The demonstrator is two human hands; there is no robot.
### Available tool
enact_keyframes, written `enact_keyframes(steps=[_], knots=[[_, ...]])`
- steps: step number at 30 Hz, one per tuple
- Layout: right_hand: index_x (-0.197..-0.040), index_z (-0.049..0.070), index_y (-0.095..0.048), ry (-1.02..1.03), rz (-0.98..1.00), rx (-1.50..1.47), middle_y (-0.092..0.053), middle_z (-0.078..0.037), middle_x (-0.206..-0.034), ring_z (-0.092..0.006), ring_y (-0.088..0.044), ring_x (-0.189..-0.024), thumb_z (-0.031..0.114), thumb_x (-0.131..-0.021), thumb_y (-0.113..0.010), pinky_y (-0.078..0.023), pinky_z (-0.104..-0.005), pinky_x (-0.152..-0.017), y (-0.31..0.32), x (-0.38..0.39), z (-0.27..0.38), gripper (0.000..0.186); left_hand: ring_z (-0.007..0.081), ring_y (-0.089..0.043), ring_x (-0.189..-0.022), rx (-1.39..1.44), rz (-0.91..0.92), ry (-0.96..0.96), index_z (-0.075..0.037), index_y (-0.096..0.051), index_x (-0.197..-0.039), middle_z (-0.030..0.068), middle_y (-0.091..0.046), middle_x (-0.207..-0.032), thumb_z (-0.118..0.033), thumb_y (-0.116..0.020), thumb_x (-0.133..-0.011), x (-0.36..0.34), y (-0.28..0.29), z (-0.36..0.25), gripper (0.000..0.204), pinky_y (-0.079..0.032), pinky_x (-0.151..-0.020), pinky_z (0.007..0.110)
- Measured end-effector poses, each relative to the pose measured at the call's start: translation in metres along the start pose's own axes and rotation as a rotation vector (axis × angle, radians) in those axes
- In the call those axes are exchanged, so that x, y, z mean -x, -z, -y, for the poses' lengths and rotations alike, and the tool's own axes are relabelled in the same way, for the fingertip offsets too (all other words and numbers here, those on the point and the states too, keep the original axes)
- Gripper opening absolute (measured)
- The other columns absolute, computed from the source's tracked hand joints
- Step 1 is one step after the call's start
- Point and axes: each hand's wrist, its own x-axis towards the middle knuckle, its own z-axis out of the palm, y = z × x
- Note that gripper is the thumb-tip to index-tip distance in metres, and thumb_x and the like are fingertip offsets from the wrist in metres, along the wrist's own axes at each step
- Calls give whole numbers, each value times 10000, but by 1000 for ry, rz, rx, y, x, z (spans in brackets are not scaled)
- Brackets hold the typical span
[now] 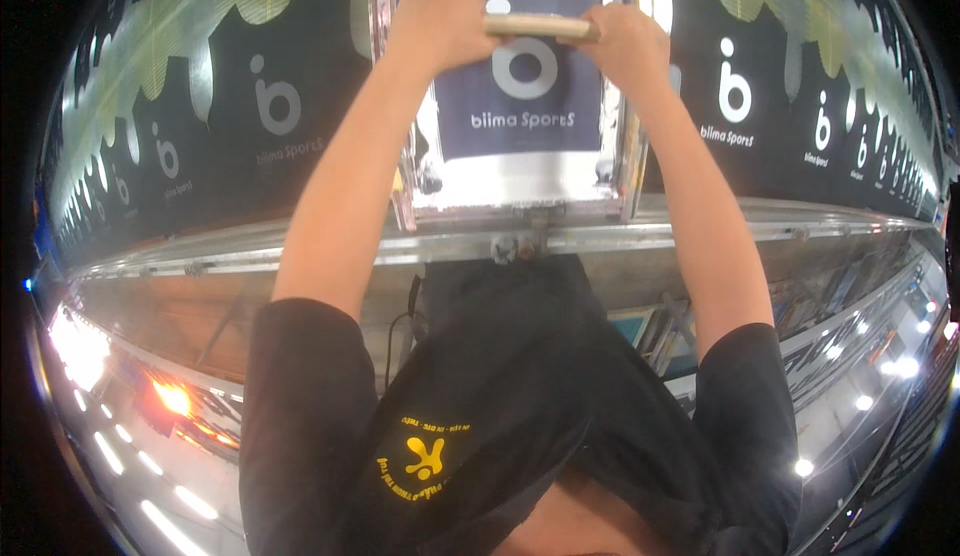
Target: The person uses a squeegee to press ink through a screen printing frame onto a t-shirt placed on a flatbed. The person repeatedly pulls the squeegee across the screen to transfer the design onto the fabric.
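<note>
Both my arms reach forward over a screen-printing frame (pixel 627 156) that lies on the long table before me. My left hand (pixel 440 28) and my right hand (pixel 628 44) grip opposite ends of a squeegee (pixel 540 25) with a pale wooden handle. The squeegee lies crosswise near the frame's far end; its blade is hard to make out. Below it the dark mesh (pixel 470 101) shows a round logo and lettering. White ink (pixel 515 171) is spread along the near end of the screen.
Dark cut garment panels (pixel 265 86) with white logos lie in a row to the left. More printed dark panels (pixel 735 76) continue to the right. A metal rail (pixel 400 247) runs along the table's near edge, with a clamp-like fitting (pixel 505 248) below the frame.
</note>
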Motion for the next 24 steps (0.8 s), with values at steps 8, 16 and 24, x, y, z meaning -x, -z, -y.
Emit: enact_keyframes(steps=[8, 16, 24], knots=[[-813, 125, -691, 195, -154, -102, -644, -57, -776, -258, -692, -785, 306, -711, -890, -524, -407, -726, -7, 180, 38, 287, 304, -742, -994, 135, -34, 5, -133, -788, -1009, 96, -758, -1000, -427, -781, -833, 171, -85, -57, 342, -593, -808, 489], [-895, 76, -750, 47, 427, -124, -740, -127, -885, -349, -723, -882, 688, -801, -797, -564, -484, -769, 12, 131, 54, 621, 318, -747, -920, 32, 143, 11, -83, -780, -961, 116, -759, -924, -765, -698, -838, 150, -55, -44, 697, -588, -788, 453], [-947, 1, -788, -183, 644, -512, -724, -120, -767, -246, -703, -754, 667, -847, -802, -560, -384, -723, 19, 86, 18, 674, 334, -755, -849, 285, 471, -30, -61, -835, -921, 160, -778, -847, -819, -804, -653, 94, -38, -15, 805, -580, -763, 450]])
